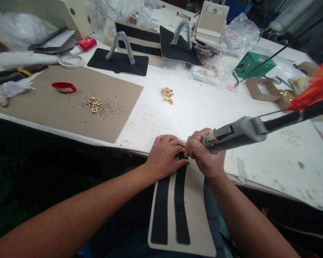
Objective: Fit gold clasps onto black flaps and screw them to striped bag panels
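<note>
A beige panel with two black strips lies across my lap, its far end against the table edge. My left hand rests flat on that far end, thumb stretched apart over a strip and fingertips close to my right hand. My right hand is wrapped around the lower end of a grey electric screwdriver, tilted down toward the panel. A small round metal piece shows on the strip between my hands. The screwdriver's tip is hidden by my fingers.
Gold metal fittings lie on the white table, more gold fittings on a brown board. Black panels with grey-wrapped handles stand behind. At right are a green box, cardboard boxes and the screwdriver's cord.
</note>
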Tool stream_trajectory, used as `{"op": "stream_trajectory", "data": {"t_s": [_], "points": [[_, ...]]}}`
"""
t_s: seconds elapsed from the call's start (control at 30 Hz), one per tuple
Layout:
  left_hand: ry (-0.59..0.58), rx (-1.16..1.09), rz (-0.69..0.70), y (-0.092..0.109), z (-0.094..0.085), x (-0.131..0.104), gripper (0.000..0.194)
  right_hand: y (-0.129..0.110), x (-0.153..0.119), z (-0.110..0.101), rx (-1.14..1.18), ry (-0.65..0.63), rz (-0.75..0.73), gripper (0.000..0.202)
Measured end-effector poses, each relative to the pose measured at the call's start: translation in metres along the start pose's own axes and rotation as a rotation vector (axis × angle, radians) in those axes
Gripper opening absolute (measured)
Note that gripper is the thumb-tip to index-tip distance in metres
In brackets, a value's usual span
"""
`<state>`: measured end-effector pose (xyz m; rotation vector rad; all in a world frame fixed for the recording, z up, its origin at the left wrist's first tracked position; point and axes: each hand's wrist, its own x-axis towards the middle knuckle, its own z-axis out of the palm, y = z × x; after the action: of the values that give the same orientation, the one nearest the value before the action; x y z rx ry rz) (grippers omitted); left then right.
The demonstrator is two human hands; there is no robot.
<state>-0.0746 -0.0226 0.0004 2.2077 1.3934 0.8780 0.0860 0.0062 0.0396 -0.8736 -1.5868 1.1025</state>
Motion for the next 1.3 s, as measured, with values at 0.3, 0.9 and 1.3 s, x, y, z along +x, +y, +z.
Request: {"op": "stream_trajectory", "data": {"t_s": [0.3,0.9,1.3], "points": [[-0.005,0.005,-0.011,0.001,0.0,-0.001,0.023,-0.01,0.002,0.004,0.038,0.053,-0.006,0.032],[-0.004,-0.017,-0.026,0.01,-0.001,0.001,0.031,-0.041,-0.075,-0.132,-1.017,0.231,0.476,0.062],[-0.001,-0.168,-0.085,0.014,-0.003,-0.005,0.032,-0.008,-0.185,-0.078,-1.181,-0.003,-0.244,0.054]]}}
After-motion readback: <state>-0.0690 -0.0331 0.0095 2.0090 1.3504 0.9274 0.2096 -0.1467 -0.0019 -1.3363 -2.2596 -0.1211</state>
